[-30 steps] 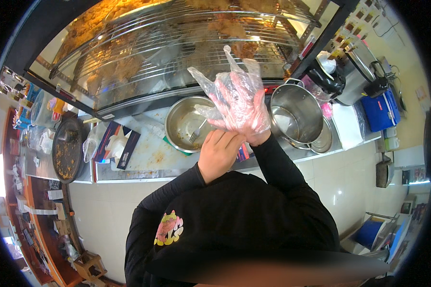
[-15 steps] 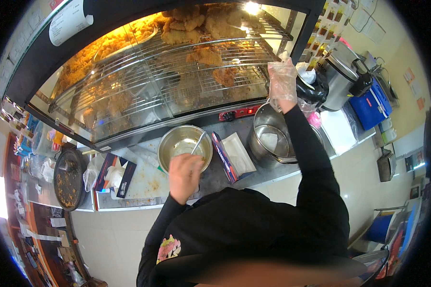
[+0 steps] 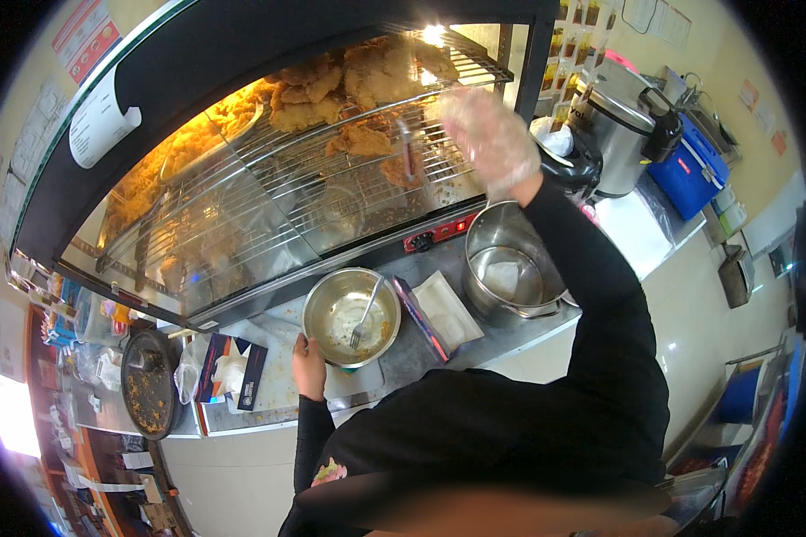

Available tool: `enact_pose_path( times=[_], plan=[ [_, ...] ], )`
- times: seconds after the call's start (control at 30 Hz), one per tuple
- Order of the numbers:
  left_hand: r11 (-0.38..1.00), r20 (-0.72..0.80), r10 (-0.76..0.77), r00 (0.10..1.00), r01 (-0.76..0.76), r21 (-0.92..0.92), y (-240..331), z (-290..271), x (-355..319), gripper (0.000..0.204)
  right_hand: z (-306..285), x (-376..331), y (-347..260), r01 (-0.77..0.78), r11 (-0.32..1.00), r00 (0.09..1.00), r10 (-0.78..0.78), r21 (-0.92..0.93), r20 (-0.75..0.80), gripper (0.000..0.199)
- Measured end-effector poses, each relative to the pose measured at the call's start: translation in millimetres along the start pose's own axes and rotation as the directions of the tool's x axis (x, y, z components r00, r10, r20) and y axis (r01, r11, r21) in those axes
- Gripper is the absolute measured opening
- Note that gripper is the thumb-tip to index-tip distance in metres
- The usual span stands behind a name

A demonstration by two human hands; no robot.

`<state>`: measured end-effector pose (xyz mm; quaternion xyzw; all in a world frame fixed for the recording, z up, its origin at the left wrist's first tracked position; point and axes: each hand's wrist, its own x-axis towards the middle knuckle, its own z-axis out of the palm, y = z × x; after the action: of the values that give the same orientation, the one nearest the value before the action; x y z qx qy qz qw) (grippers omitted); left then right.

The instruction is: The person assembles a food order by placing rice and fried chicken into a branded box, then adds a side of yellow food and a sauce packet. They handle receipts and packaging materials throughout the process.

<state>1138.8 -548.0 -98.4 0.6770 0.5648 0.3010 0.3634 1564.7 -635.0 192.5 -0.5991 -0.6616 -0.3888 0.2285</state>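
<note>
A metal mixing bowl (image 3: 327,345) sits on the counter with a fork (image 3: 367,311) leaning inside it, tines down. My bare left hand (image 3: 310,369) is at the bowl's left rim, fingers curled against its edge. My right hand (image 3: 493,143), in a clear plastic glove, is raised before the right end of a heated display cabinet (image 3: 313,264). Motion blurs its fingers, so any grip is unclear. Behind it, fried chicken pieces (image 3: 358,140) lie on the cabinet's wire racks. A deep steel pot (image 3: 488,234) stands below my right forearm, something pale at its bottom.
Between bowl and pot lies an open carton (image 3: 446,309) with white lining. On the left are a glove box (image 3: 251,376), a cutting board (image 3: 273,387) and a dark round pan (image 3: 148,394). A steel urn (image 3: 613,134) and a blue cooler box (image 3: 690,166) stand on the right.
My left hand has moved from above the bowl to its left rim, uncovering the fork. My gloved right hand has shifted left across the cabinet front. The view has tilted slightly.
</note>
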Motion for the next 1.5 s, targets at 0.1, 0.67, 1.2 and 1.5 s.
enact_pose_path(
  times=[0.1, 0.67, 1.2, 1.5],
  plan=[
    [0.959, 0.129, -0.053, 0.99, 0.086, -0.27, -0.5, 7.0, 0.3, 0.04, -7.2, 44.1, 33.1, 0.026, 0.948, 0.984, 0.031, -0.318, 0.175, 0.037],
    [0.927, 0.035, -0.134, 0.99, 0.138, -0.35, 8.6, -12.5, -35.5, 0.034, 82.1, 118.1, 95.3, -0.277, 0.947, 0.904, 0.315, -0.164, 0.288, 0.028],
    [0.913, 0.037, -0.159, 0.986, 0.162, -0.374, 7.9, -25.0, -48.0, 0.035, 70.9, 64.5, 134.5, -0.396, 0.891, 0.867, 0.443, -0.224, 0.229, 0.032],
    [0.866, -0.048, -0.186, 0.981, 0.14, -0.48, -37.3, -53.7, -56.1, 0.034, -11.2, 8.3, -9.3, -0.478, -0.373, 0.715, 0.361, 0.795, 0.599, 0.033]
  ],
)
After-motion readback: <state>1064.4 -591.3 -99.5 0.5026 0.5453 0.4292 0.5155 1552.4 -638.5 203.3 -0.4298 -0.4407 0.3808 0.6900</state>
